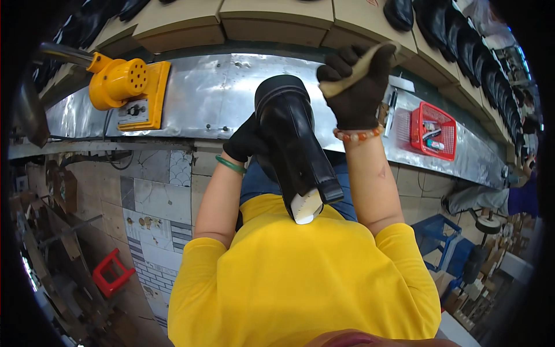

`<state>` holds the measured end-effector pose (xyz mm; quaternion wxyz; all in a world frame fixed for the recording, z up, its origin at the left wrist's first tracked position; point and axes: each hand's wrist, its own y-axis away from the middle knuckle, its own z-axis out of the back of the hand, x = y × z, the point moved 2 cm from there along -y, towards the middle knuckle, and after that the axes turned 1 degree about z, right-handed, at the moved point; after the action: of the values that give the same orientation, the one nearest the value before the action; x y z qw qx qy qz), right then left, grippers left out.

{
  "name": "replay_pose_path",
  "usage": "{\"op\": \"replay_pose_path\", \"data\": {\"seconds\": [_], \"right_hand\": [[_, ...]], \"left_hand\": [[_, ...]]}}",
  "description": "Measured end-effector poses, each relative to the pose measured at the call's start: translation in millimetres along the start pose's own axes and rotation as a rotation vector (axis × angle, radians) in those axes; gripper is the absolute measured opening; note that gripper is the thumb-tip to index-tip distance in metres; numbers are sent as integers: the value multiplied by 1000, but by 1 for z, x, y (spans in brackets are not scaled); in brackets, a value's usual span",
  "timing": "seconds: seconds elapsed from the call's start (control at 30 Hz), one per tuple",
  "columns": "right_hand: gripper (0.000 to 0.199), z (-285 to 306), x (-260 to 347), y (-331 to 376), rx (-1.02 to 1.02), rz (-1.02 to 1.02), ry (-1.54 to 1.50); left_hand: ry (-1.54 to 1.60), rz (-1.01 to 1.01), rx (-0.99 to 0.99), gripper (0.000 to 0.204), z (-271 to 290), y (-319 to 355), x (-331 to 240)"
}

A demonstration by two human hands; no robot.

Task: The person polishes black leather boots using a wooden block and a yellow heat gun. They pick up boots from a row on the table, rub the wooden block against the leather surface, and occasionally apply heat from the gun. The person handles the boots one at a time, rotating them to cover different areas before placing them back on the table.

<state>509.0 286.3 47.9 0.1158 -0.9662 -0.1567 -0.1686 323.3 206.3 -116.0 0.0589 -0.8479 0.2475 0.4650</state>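
Note:
A black leather boot (292,130) is tilted in front of my body, its thick heel end toward the bench and its shaft toward my chest. Pale material (306,206) shows at the shaft's near end. My left hand (244,139), in a black glove, grips the boot from its left side; the boot hides some of the fingers. Raised to the right of the boot and apart from it, my right hand (359,95) wears a dark glove. Its fingers are closed round a folded beige cloth or pad (351,76).
A metal-topped bench (199,95) runs across ahead, with a yellow machine (133,87) on its left. At right lie a knife-like tool (391,107) and a red basket (433,147) of small items. Boxes (276,29) and black shoes line the back. A red stool (114,273) stands at left.

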Motion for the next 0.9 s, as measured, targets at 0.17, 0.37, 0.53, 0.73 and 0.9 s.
{"op": "replay_pose_path", "data": {"seconds": [0.17, 0.37, 0.53, 0.73, 0.9], "right_hand": [[30, 1, -16, -2, 100, -94, -77], [32, -15, -19, -4, 69, 39, -61], [35, -13, -20, -4, 61, 57, -151], [37, -7, -23, -4, 168, 30, -159], [37, -9, -23, -1, 61, 93, 31]], "left_hand": [[-112, 54, 161, 91, -9, 10, -18], [-255, 0, -56, 74, -24, 4, -32], [75, -105, 18, 65, -21, -5, -19], [254, -40, -10, 64, 30, -19, 42], [81, -76, 76, 63, 15, -12, 17]]}}
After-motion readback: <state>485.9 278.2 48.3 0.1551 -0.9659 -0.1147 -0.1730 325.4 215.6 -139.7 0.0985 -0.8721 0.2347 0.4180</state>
